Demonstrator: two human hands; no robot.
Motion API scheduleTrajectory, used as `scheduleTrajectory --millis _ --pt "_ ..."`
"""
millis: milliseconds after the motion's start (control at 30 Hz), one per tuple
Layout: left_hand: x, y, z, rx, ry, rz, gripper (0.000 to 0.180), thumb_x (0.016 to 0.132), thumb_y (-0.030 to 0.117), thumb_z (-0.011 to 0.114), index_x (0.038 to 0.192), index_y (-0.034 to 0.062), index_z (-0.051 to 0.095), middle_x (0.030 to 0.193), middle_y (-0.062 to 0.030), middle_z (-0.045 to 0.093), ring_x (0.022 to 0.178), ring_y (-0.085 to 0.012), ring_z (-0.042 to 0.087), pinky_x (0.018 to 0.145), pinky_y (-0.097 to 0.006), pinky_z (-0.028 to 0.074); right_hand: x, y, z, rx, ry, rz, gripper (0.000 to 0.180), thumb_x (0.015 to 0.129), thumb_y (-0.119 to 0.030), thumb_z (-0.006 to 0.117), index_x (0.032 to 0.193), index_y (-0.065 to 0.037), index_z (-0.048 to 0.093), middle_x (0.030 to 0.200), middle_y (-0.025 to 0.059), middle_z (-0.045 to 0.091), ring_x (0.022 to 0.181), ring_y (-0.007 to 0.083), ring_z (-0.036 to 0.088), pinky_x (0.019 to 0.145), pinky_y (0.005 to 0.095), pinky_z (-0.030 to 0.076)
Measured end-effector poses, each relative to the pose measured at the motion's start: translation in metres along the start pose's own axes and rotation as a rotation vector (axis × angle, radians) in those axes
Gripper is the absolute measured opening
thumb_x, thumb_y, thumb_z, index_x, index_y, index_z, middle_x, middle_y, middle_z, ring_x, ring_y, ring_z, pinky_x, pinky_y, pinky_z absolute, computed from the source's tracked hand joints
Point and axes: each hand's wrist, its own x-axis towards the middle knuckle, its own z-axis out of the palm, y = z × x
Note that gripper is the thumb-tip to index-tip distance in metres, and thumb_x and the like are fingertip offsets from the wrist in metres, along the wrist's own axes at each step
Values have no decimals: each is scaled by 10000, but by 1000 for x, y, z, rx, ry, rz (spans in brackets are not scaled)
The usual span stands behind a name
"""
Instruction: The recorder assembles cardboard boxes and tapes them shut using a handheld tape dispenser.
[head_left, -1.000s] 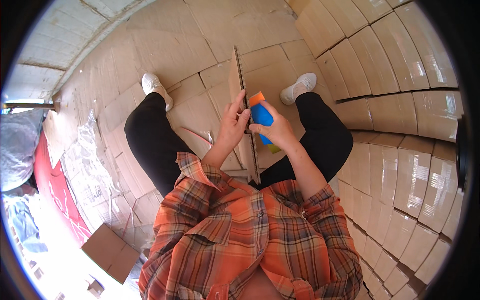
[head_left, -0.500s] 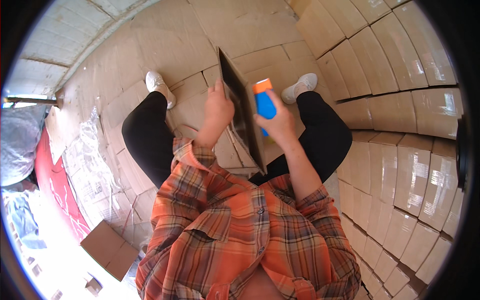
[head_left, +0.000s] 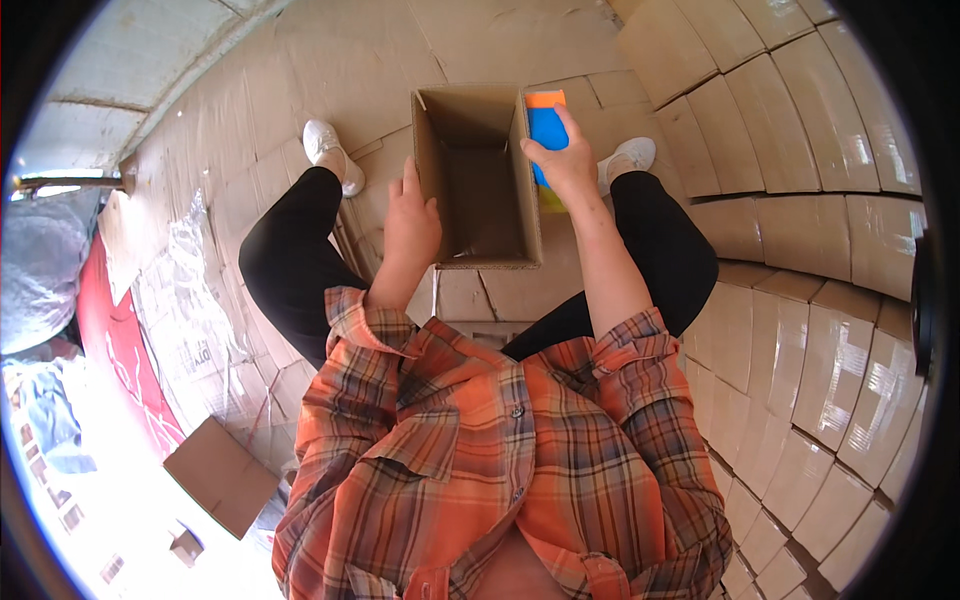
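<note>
A cardboard box stands between my legs, its top open toward me and its inside bare. My left hand holds the outside of its left wall, with the index finger stretched along the cardboard. On the other side, my right hand is closed round a blue block-shaped thing with an orange end, close against the right wall. Its exact kind does not show. Part of the blue thing is hidden by my fingers, and a yellow patch shows just below it.
Stacked brown cartons form a wall along my right. Flattened cardboard covers the floor. At left lie crumpled clear plastic, a red sheet and a grey bag. A loose cardboard piece lies at lower left.
The box, narrow and tilted before, has turned and squared up so its opening faces me. My left hand has shifted down and left; my right hand has risen with the blue thing.
</note>
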Motion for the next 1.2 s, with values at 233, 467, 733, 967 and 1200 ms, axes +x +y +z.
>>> scheduleTrajectory --millis 233,467,733,967,1200 --pt "-30 60 -3 195 46 656 323 789 209 710 1072 68 644 1044 -132 587 996 -312 585 890 -423 467 9 -5 0 57 -4 -12 817 682 -309 771 1406 -146 427 1165 182 627 1014 299 631 878 387 492" --pt "-69 21 -2 474 -31 473 382 795 463 640 656 112 579 655 -66 516 648 -266 592 681 -383 479 2 3 -6 104 56 35 841 677 -310 771 1417 -143 407 1145 177 637 1011 295 635 877 389 492" --pt "-28 23 19 556 -12 341 518 833 547 571 570 104 619 589 -81 587 583 -268 602 642 -380 474 1 5 3 93 68 34 851 697 -255 783 1434 -109 382 1120 159 637 957 232 637 850 343 500" --pt "17 -20 86 684 85 175 447 902 439 544 658 99 703 649 -117 640 685 -297 633 853 -446 430 -5 -7 16 152 48 -74 820 708 -234 783 1415 -76 398 1156 164 616 978 220 622 858 342 495" --pt "29 18 75 452 69 231 416 814 252 677 1194 114 578 1294 -113 490 1234 -319 416 1006 -614 323 2 20 29 265 103 -109 871 671 -278 781 1425 -109 379 1175 181 621 1026 285 628 895 379 486"
